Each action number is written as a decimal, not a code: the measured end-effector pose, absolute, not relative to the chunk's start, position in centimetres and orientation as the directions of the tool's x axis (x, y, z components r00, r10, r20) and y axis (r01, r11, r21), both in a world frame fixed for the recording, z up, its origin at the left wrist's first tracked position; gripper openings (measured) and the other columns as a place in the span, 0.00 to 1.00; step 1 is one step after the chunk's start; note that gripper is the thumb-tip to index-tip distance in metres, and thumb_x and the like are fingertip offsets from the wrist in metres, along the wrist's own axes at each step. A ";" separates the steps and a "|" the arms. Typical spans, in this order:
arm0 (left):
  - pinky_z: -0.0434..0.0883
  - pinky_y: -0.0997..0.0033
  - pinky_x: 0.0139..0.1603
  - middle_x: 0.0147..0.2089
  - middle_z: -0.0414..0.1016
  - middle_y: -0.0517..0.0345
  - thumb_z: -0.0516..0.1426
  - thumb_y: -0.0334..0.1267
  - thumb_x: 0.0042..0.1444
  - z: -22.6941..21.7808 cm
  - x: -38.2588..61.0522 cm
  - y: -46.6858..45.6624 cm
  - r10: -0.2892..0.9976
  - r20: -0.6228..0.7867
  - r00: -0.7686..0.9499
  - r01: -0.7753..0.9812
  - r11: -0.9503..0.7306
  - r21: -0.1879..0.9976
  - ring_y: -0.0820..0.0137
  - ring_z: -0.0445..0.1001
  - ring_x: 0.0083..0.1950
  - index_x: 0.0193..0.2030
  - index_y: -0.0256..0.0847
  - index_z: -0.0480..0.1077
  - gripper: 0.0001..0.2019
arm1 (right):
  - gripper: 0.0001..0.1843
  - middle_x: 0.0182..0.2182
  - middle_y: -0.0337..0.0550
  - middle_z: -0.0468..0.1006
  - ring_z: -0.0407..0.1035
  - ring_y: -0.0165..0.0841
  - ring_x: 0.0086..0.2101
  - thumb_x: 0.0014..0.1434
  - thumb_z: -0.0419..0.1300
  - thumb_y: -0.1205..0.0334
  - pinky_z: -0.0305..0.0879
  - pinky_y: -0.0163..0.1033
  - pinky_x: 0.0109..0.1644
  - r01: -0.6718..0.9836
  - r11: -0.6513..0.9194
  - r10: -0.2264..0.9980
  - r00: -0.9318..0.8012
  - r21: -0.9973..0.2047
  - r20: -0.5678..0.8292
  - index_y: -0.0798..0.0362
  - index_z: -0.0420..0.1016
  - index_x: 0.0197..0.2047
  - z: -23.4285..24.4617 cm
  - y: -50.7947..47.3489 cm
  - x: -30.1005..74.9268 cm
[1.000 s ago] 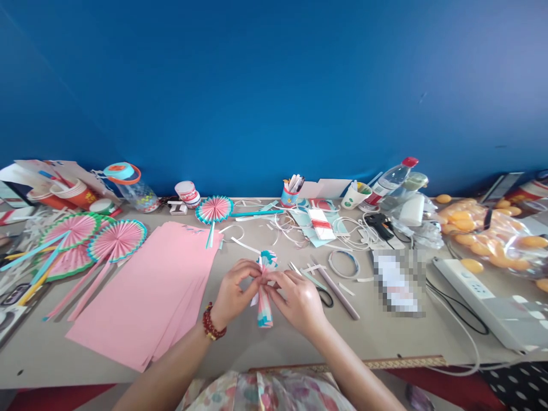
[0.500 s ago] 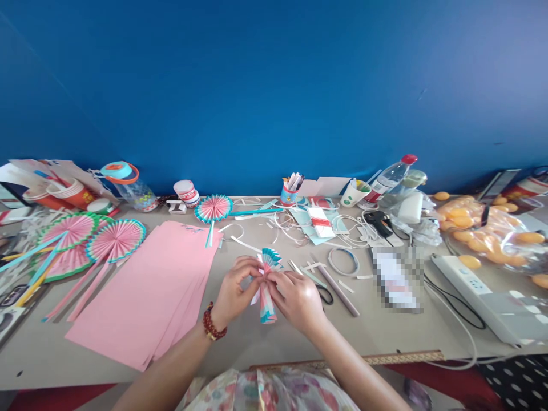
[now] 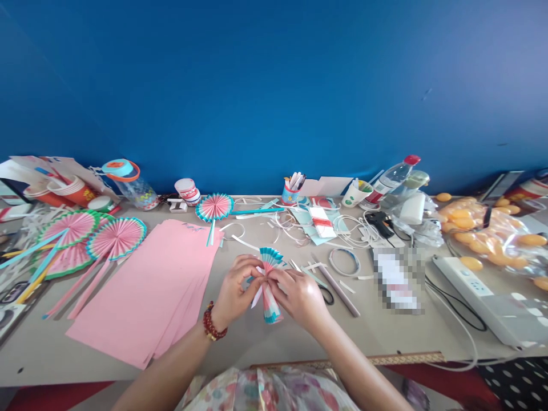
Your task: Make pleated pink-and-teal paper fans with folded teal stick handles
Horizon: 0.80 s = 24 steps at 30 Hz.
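Note:
A pleated paper fan (image 3: 271,305), pink with blue-green and white edges, is pinched at its middle between my two hands above the table. Its folds spread out at both ends. My left hand (image 3: 240,285), with a dark red bead bracelet at the wrist, grips it from the left. From the right, my right hand (image 3: 302,294) holds it with thumb and fingers. A white paper strip (image 3: 257,295) sticks out by the left fingers. Partly behind my right hand lie scissors (image 3: 327,294) with dark handles and a pale rolled paper stick (image 3: 340,288).
Pink paper sheets (image 3: 149,291) lie on the left, beside finished round fans (image 3: 116,238). Another round fan (image 3: 214,207) rests at the back. A pen cup (image 3: 290,195), a tape coil (image 3: 343,262), a bottle (image 3: 391,180) and a power strip (image 3: 475,291) stand or lie around the table.
The fan's folds have opened slightly wider at both the top and bottom ends. Both hands keep their pinch at its middle.

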<state>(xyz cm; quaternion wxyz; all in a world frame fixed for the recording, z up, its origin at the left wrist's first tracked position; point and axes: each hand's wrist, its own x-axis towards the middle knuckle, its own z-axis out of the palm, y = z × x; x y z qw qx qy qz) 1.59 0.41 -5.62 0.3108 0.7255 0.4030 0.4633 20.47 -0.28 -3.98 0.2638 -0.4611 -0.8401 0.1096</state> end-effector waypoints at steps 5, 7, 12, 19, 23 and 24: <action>0.69 0.60 0.55 0.45 0.76 0.54 0.57 0.30 0.62 -5.6 1.6 0.3 0.880 0.408 0.243 0.305 -0.469 0.829 0.63 0.70 0.54 0.34 0.43 0.70 0.06 | 0.04 0.33 0.42 0.82 0.76 0.34 0.34 0.66 0.58 0.62 0.62 0.35 0.38 0.726 0.557 0.830 -0.468 -0.403 0.304 0.51 0.74 0.40 -3.6 -0.1 20.8; 0.69 0.60 0.54 0.44 0.75 0.54 0.57 0.30 0.62 -5.7 1.7 0.3 0.877 0.414 0.243 0.305 -0.474 0.826 0.63 0.70 0.53 0.33 0.43 0.69 0.06 | 0.05 0.32 0.42 0.82 0.76 0.34 0.33 0.66 0.58 0.62 0.61 0.34 0.37 0.746 0.552 0.833 -0.472 -0.372 0.289 0.51 0.74 0.40 -3.5 0.0 20.7; 0.69 0.60 0.54 0.44 0.75 0.53 0.57 0.31 0.62 -5.7 1.8 0.5 0.883 0.409 0.231 0.312 -0.465 0.828 0.63 0.70 0.53 0.33 0.43 0.69 0.06 | 0.04 0.30 0.42 0.81 0.75 0.34 0.31 0.65 0.58 0.63 0.59 0.34 0.35 0.768 0.553 0.831 -0.480 -0.322 0.282 0.52 0.74 0.40 -3.8 0.2 20.3; 0.69 0.60 0.54 0.44 0.74 0.52 0.57 0.32 0.63 -5.5 1.7 0.4 0.901 0.372 0.222 0.294 -0.426 0.856 0.63 0.70 0.54 0.33 0.42 0.69 0.06 | 0.04 0.30 0.41 0.82 0.76 0.33 0.31 0.66 0.58 0.63 0.59 0.34 0.35 0.756 0.547 0.837 -0.491 -0.359 0.242 0.51 0.74 0.41 -3.8 0.4 20.7; 0.70 0.61 0.53 0.43 0.75 0.52 0.56 0.33 0.63 -5.5 1.8 0.3 0.901 0.369 0.229 0.299 -0.426 0.854 0.63 0.71 0.53 0.32 0.42 0.70 0.07 | 0.05 0.32 0.41 0.82 0.76 0.34 0.32 0.66 0.58 0.62 0.59 0.34 0.35 0.750 0.537 0.844 -0.490 -0.386 0.220 0.52 0.74 0.42 -3.4 0.4 20.8; 0.70 0.61 0.53 0.43 0.75 0.52 0.56 0.33 0.63 -5.5 1.8 0.3 0.902 0.367 0.229 0.303 -0.424 0.853 0.62 0.71 0.52 0.32 0.42 0.70 0.07 | 0.05 0.31 0.41 0.82 0.76 0.34 0.31 0.66 0.58 0.62 0.59 0.34 0.35 0.755 0.532 0.846 -0.486 -0.383 0.217 0.52 0.74 0.41 -3.4 0.3 20.7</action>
